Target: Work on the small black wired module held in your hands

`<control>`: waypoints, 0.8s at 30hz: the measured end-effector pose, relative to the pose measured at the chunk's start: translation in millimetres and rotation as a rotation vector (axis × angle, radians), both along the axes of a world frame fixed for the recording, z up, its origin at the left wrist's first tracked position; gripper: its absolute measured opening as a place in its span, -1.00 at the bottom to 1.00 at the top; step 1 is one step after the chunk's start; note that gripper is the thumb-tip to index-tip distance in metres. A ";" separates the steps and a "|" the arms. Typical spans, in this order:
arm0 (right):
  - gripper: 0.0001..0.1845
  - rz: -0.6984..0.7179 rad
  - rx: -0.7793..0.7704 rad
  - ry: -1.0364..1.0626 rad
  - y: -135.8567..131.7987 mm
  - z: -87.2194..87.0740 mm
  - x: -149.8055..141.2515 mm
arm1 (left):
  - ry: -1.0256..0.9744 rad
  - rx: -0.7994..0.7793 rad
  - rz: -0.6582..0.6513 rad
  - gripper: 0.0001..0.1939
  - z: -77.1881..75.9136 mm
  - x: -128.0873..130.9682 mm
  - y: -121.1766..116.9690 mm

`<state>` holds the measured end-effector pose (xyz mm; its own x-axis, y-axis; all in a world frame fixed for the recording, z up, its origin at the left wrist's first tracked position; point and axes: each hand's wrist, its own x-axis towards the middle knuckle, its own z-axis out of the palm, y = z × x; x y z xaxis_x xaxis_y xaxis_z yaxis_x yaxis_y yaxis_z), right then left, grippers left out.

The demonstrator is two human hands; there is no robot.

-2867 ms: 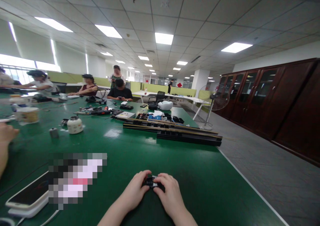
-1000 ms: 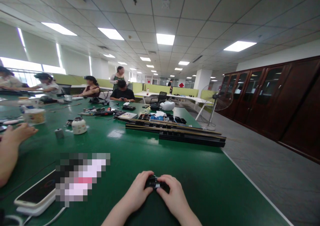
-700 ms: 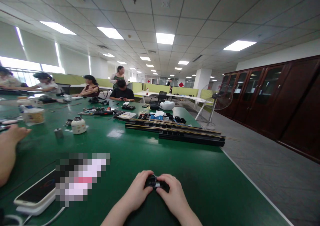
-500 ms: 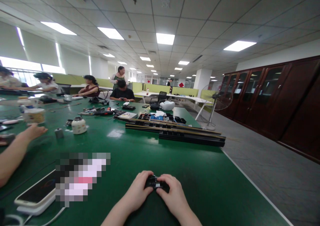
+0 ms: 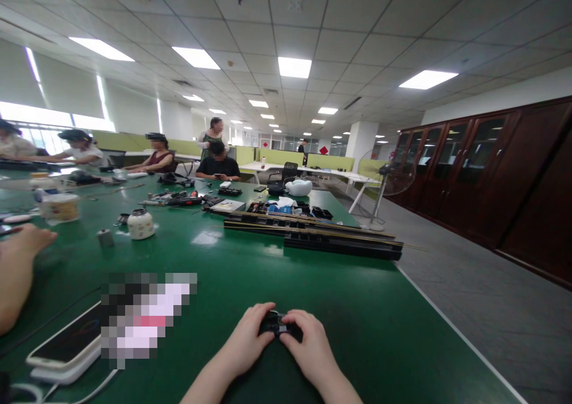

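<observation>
Green and glossy, the table stretches across the lower half of the head view, under a ceiling of square panels and bright lights, with dark wooden cabinets along the right wall and a standing fan before them. Low in the middle, close to the wearer, the left hand and the right hand face each other, each pinching one side of a small black part between thumb and curled fingers; a pale, shiny patch shows on it, though the fingers hide much of the rest. Beyond them lie long black rails with thin yellowish rods along the top. To the left are a phone, partly covered by a pixelated patch, a cream jar and a small grey block just beside the jar. At the left edge reaches a co-worker's hand, near a tub; farther back, several people sit or stand around the table
</observation>
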<state>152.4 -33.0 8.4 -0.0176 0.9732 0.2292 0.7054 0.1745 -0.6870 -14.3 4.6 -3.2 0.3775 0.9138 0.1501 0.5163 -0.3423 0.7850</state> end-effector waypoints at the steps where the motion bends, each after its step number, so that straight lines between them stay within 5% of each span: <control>1: -0.78 -0.001 0.000 0.001 -0.1 -0.1 0.0 | 0.000 -0.001 -0.003 -0.50 1.0 0.2 -0.4; 24: -0.77 -0.001 -0.003 -0.009 -1.8 1.1 -0.5 | 0.020 0.001 -0.003 -0.57 4.8 1.5 -2.0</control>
